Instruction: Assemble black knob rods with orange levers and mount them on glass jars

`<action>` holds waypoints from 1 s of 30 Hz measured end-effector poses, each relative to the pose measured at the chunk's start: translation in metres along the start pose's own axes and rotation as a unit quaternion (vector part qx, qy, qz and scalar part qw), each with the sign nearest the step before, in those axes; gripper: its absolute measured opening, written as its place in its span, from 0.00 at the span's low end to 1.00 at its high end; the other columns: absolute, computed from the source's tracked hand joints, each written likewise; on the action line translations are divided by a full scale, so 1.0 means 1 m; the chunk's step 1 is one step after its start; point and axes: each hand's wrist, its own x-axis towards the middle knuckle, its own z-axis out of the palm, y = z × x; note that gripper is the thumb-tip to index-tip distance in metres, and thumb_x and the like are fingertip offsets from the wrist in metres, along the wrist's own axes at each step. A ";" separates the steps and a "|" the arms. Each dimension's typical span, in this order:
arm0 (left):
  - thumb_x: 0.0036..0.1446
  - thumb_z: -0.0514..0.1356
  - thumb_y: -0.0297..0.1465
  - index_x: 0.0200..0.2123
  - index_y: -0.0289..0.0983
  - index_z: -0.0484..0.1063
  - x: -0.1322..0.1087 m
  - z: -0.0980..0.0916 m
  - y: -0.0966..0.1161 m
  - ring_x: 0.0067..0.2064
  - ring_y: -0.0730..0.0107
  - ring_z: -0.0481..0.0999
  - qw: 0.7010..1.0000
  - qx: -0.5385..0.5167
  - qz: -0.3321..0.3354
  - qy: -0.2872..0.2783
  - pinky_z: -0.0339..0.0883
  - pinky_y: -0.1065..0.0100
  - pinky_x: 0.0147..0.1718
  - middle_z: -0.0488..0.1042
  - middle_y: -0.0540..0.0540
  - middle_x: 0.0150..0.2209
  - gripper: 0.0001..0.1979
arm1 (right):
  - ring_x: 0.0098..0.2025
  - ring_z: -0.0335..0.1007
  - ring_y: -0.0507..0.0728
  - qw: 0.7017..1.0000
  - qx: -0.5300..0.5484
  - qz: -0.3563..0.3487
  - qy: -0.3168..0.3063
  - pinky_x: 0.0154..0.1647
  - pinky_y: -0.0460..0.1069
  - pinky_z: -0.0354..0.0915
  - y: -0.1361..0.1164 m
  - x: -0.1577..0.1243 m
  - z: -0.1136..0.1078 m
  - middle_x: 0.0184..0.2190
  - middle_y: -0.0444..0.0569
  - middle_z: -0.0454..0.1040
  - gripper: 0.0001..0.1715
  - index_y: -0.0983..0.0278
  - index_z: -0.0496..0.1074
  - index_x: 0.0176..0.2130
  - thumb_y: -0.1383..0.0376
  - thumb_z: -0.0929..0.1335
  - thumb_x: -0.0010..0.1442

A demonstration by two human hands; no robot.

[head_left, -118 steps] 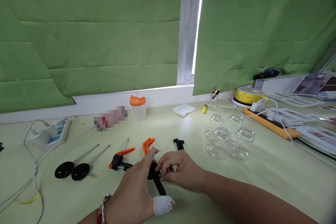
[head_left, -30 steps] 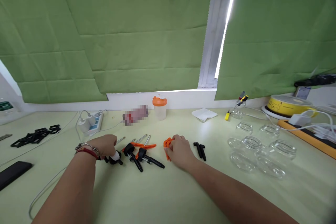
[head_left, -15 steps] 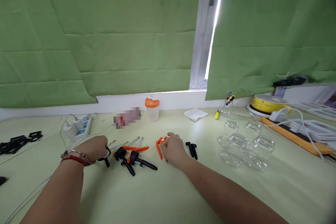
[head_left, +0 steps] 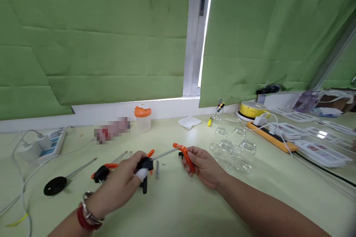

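head view: left hand [head_left: 125,181] grips a black plastic clamp body [head_left: 144,163], its metal rod [head_left: 164,153] pointing right. right hand [head_left: 204,166] pinches an orange plastic lever [head_left: 185,154] just beside the rod's tip.

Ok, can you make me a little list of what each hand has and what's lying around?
left hand: grips a black part with a metal rod pointing toward the other hand
right hand: holds an orange lever
between hands: small metal pin on the table
left side: black disc on a rod
right side: clear glass jars
back: orange-lidded cup
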 end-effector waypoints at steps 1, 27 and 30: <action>0.56 0.48 0.34 0.36 0.39 0.65 -0.001 0.013 0.001 0.26 0.68 0.69 1.000 -0.004 0.001 -0.026 0.63 0.70 0.26 0.71 0.51 0.26 0.09 | 0.21 0.60 0.48 1.000 0.017 0.006 0.005 0.21 0.44 0.53 0.001 -0.003 -0.003 0.27 0.45 0.70 0.14 0.65 0.65 0.37 0.57 0.67 0.56; 0.55 0.51 0.29 0.45 0.39 0.60 -0.012 0.062 -0.018 0.34 0.64 0.74 0.984 0.078 0.128 0.098 0.69 0.66 0.33 0.73 0.43 0.38 0.13 | 0.17 0.43 0.44 0.988 0.126 0.092 -0.009 0.17 0.43 0.36 0.004 -0.014 -0.003 0.23 0.40 0.63 0.19 0.59 0.68 0.47 0.57 0.69 0.55; 0.55 0.51 0.28 0.45 0.38 0.60 -0.012 0.061 -0.017 0.33 0.65 0.74 0.984 0.069 0.127 0.102 0.68 0.67 0.31 0.73 0.43 0.36 0.13 | 0.18 0.42 0.44 0.986 0.131 0.098 -0.014 0.17 0.43 0.36 0.004 -0.015 -0.003 0.23 0.40 0.63 0.22 0.58 0.67 0.49 0.56 0.68 0.56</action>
